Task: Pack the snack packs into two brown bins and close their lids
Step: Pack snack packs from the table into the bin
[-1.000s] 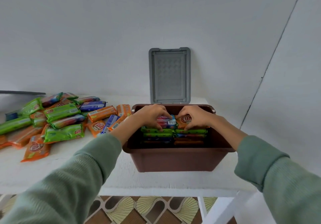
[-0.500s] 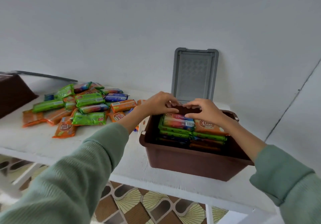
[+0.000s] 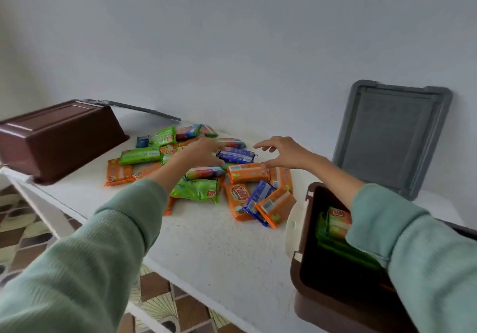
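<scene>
While both arms are stretching out in those ribbed green knit sleeves (image 3: 116, 229), what are the hands actually doing? — crumbs42

So the left hand (image 3: 204, 155) is hovering over the snack packs (image 3: 196, 190), fingers loosely bent and not closing round any of them; it's too blurry to tell if the tips are touching wrappers. The right hand (image 3: 286, 155) is spreading wide, fingers apart, thumb sitting just beside a boxy orange pack (image 3: 247, 173). Neither one is clamping anything. — binlurker

And where's everything lying? — crumbs42

Loose ones are sprawling in a heap at 12 o'clock on the grainy white table (image 3: 219, 250): glossy, crinkly foil pillows in orange, green and blue, overlapping each other. The open brown bin (image 3: 322, 312) is sitting at 4 o'clock, smooth rectangular plastic, with more packs (image 3: 338, 219) lying flat inside, partly hiding under one of the sleeves. A flat grey lid (image 3: 392, 136) with rounded corners and a raised rim is leaning upright on the wall at 2 o'clock. A second brown bin (image 3: 59, 136) is lying upside down at 10 o'clock, and another grey lid (image 3: 144, 110) is showing as a thin slab just behind it at 11 o'clock. — binlurker
</scene>
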